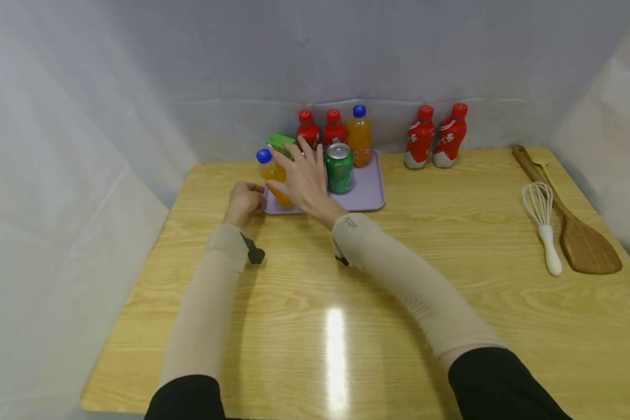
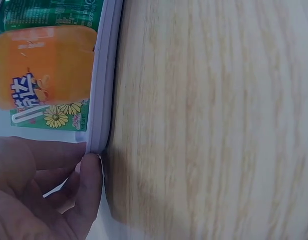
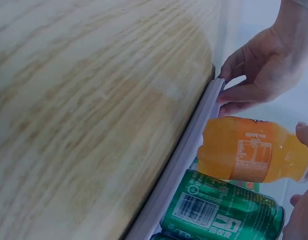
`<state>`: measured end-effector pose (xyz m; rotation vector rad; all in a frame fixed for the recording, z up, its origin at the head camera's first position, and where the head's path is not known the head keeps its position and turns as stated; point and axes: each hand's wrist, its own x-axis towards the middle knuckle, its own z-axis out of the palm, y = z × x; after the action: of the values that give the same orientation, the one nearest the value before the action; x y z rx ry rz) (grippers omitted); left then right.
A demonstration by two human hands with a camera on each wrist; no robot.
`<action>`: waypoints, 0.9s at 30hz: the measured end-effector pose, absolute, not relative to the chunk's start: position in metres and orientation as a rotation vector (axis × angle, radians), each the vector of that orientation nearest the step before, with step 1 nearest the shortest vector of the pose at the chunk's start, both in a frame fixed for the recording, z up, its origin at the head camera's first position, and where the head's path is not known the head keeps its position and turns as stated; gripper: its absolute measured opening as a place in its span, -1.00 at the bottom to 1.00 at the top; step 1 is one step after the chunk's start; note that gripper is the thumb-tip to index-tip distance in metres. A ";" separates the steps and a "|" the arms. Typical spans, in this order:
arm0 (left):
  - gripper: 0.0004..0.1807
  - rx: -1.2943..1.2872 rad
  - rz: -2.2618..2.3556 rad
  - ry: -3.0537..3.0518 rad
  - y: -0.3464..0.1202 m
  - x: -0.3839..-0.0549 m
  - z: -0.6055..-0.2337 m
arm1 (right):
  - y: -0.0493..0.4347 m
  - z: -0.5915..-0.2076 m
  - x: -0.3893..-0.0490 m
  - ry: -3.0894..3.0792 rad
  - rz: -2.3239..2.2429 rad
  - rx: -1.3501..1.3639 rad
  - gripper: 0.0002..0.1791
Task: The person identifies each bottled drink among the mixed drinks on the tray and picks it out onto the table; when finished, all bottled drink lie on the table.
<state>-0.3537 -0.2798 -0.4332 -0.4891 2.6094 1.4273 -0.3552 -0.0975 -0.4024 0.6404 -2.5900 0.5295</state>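
Observation:
My left hand (image 1: pixel 244 204) pinches the near left corner of a lilac tray (image 1: pixel 367 198); the left wrist view shows thumb and fingers at its rim (image 2: pixel 98 100). Above the tray my right hand (image 1: pixel 308 181) spreads its fingers, its thumb beside an orange soda bottle (image 1: pixel 270 170) with a blue cap. That bottle (image 3: pixel 244 150) stands at the tray's left, next to a green can (image 3: pixel 219 207). A green drink carton (image 2: pixel 56 117) with yellow flowers is behind the bottle. Part of the tray's contents is hidden by my right hand.
At the tray's back stand two red bottles (image 1: pixel 335 129) and another orange bottle (image 1: pixel 360 137). Further right are two more red-capped bottles (image 1: pixel 420 139). A whisk (image 1: pixel 545 227) and a wooden spatula (image 1: pixel 588 245) lie near the table's right edge. White cloth (image 1: pixel 231 70) hangs behind.

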 end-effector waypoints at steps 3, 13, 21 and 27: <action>-0.48 -0.484 1.401 2.638 -0.278 -0.354 -0.432 | -0.096 -0.398 -0.352 -2.561 0.578 0.652 -0.19; -0.49 -0.424 1.399 2.697 -0.276 -0.351 -0.430 | -0.091 -0.385 -0.344 -2.476 0.862 0.722 -0.18; -0.49 -0.444 1.368 2.706 -0.279 -0.352 -0.433 | -0.085 -0.370 -0.330 -2.522 1.084 0.759 -0.20; -0.49 -0.443 1.349 2.695 -0.279 -0.354 -0.434 | -0.078 -0.358 -0.322 -2.547 1.171 0.767 -0.21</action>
<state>-0.3543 -0.2787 -0.4336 -0.4430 2.6949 1.3491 -0.3218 -0.0778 -0.3580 0.7673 -2.5468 1.1709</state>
